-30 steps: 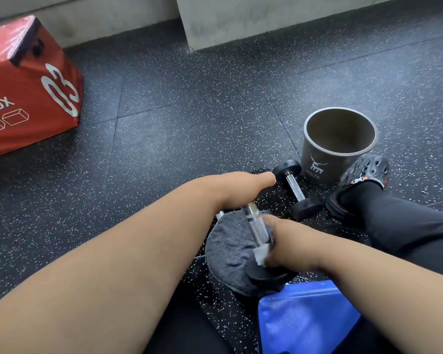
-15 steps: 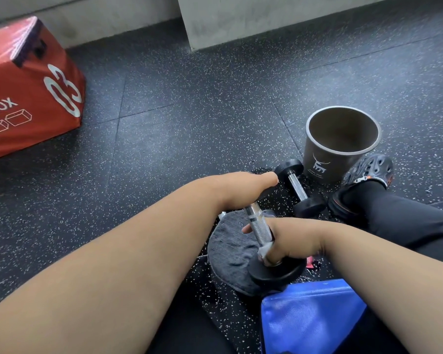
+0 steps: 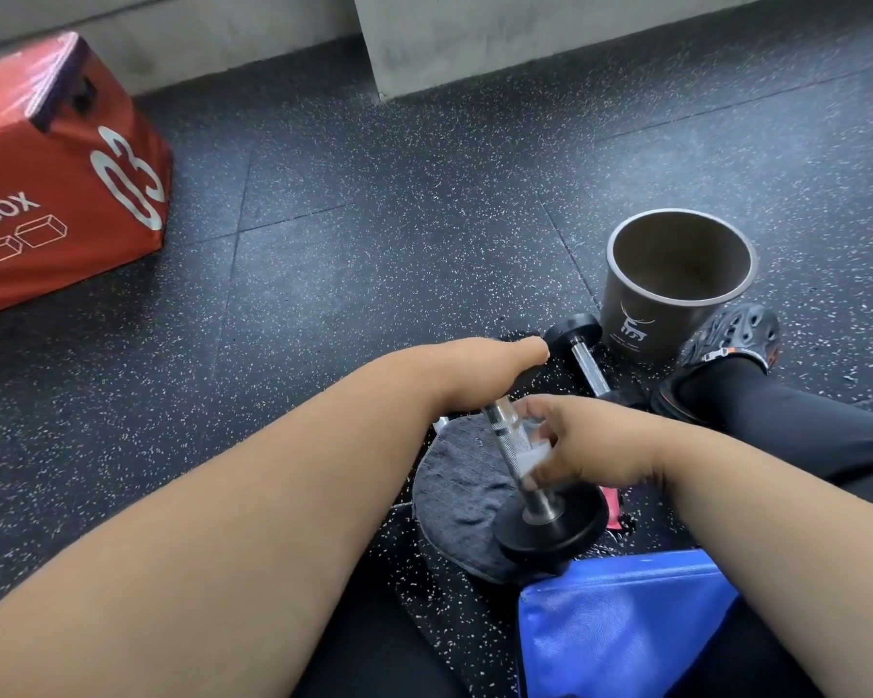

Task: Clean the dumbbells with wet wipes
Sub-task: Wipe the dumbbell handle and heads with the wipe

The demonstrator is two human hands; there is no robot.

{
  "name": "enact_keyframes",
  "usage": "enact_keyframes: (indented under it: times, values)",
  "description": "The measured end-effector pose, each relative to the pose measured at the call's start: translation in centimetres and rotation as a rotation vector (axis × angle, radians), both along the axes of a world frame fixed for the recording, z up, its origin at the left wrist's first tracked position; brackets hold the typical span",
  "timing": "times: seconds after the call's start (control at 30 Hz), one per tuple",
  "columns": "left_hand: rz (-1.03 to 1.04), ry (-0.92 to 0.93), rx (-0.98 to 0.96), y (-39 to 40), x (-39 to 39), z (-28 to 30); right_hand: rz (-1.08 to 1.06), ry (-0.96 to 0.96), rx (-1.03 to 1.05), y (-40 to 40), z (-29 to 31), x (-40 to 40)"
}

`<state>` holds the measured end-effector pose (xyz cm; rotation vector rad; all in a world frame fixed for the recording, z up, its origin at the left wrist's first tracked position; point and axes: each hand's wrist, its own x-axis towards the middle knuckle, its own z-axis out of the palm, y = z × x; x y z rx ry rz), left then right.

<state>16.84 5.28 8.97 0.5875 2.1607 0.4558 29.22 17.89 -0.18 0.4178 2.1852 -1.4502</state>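
Speckled black rubber floor [image 3: 374, 274] throughout, meeting a grey concrete wall [image 3: 475, 37] at the far edge. Far left, a red plyo box [image 3: 56, 193] marked "03". Near right, a blue pouch [image 3: 621, 627] lying just beside the near end of the held dumbbell. Right of centre, an open dark bucket [image 3: 676, 279] standing upright, with a black perforated shoe [image 3: 726, 350] touching its near right side. Near centre, a grey round cloth pad [image 3: 459, 496] flat on the floor under the held dumbbell [image 3: 550, 521], tilted, its near black head resting at the pad's right edge, its steel handle rising up and away. Left hand [image 3: 480, 375] curled round the far upper end of that dumbbell. Right hand [image 3: 575, 445], blurred, pinching a white wet wipe [image 3: 532, 458] against the middle of the handle. Second dumbbell [image 3: 583, 355] lying on the floor between the left hand and the bucket, near end hidden behind the right hand. Small pink scrap [image 3: 613, 511] just right of the held dumbbell's near head.
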Motion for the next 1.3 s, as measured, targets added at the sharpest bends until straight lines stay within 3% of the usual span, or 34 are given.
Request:
enact_keyframes:
  times: [0.17, 0.33, 0.5, 0.67, 0.83, 0.93, 1.1, 1.2, 1.3]
  values:
    - [-0.077, 0.041, 0.003, 0.1, 0.0, 0.3, -0.138, 0.052, -0.029, 1.9, 0.7, 0.0]
    - [-0.163, 0.05, 0.022, -0.3, 0.1, 0.6, -0.475, -0.036, -0.377, 1.3, 0.2, -0.4]
    - [-0.136, 0.054, 0.062, -0.8, -0.1, 0.0, -0.379, -0.043, -0.505, -0.6, 0.4, -0.5]
    - [-0.095, 0.045, 0.16, -1.8, -0.1, -0.9, -0.262, 0.077, -0.26, -2.6, 0.2, 0.1]
    - [0.025, 0.033, 0.296, -3.6, 0.5, -1.3, -0.28, 0.149, -0.181, -2.9, 0.4, 0.2]
    - [0.162, -0.049, 0.358, -5.4, 1.3, -2.1, -0.328, 0.173, -0.186, -3.3, 0.3, 0.2]
    - [0.439, -0.29, 0.283, -6.6, 4.1, -5.4, -0.324, 0.182, -0.189, -3.7, 1.1, 0.6]
    - [0.553, -0.415, 0.455, -5.7, 5.3, -6.9, -0.194, 0.238, -0.109, -4.1, 1.8, 1.2]
    - [0.652, -0.411, 0.57, -4.9, 6.6, -7.8, -0.104, 0.218, -0.038, -4.4, 2.5, 2.1]
